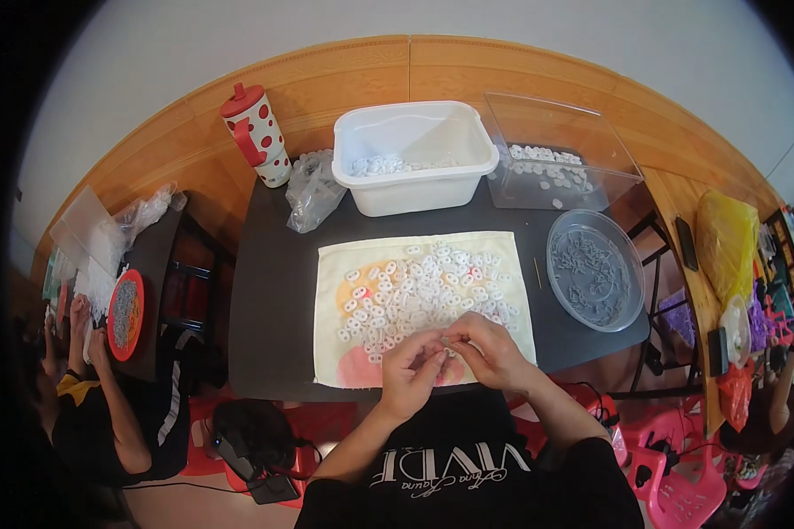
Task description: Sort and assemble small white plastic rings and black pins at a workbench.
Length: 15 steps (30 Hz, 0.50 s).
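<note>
Both hands meet at the near edge of the cloth [425, 304], left hand [412, 370] and right hand [490, 351] with fingertips drawn together, pinching what looks like a small white ring [447, 342] between them; it is too small to tell which hand grips it. Just beyond the knuckles, a heap of white rings [423, 295] lies scattered over the pale cloth with its orange and pink patches, on the dark table [273, 300].

Now the containers: a white rectangular tub [415, 157] at the far edge, holding more white pieces. To its right, a clear rectangular box [560, 154], tilted, with white pieces on its floor. Nearer on the right, a round clear dish [594, 269] of greyish pieces. Left of the tub, a crumpled clear plastic bag [312, 189], and beside that a white tumbler with red dots [258, 132], red lid and handle. A thin stick [537, 272] lies between cloth and dish.

Far left, another person's hands sit by a red round tray [125, 315]. Far right, a yellow bag [726, 242] on the wooden bench
</note>
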Tool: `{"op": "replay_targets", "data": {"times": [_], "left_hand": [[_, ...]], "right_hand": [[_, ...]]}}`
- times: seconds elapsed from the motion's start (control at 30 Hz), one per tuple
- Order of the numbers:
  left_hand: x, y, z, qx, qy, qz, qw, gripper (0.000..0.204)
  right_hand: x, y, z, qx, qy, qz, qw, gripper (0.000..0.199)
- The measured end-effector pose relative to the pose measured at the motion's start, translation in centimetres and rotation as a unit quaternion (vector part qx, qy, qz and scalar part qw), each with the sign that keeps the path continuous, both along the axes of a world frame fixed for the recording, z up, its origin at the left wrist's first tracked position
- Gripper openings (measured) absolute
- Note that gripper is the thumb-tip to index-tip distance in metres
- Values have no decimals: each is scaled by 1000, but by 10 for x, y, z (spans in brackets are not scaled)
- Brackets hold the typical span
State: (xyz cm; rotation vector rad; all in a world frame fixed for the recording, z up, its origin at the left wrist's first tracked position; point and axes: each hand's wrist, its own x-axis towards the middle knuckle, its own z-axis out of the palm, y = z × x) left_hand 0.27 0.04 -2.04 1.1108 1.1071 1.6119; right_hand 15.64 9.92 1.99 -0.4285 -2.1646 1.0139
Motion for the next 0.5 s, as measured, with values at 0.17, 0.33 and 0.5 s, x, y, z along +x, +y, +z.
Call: {"op": "replay_targets", "data": {"times": [0.17,0.33,0.5], "left_hand": [[0,-1,-3,22,2,13,1000,31],[2,-1,-1,20,-3,18,1000,30],[2,-1,3,14,5,18,1000,31]], "right_hand": [[-1,-2,0,9,-5,-4,1000,24],[-2,-3,1,22,-14,-7,1000,23],[-5,-5,1,49,-7,-17,999,22]]}}
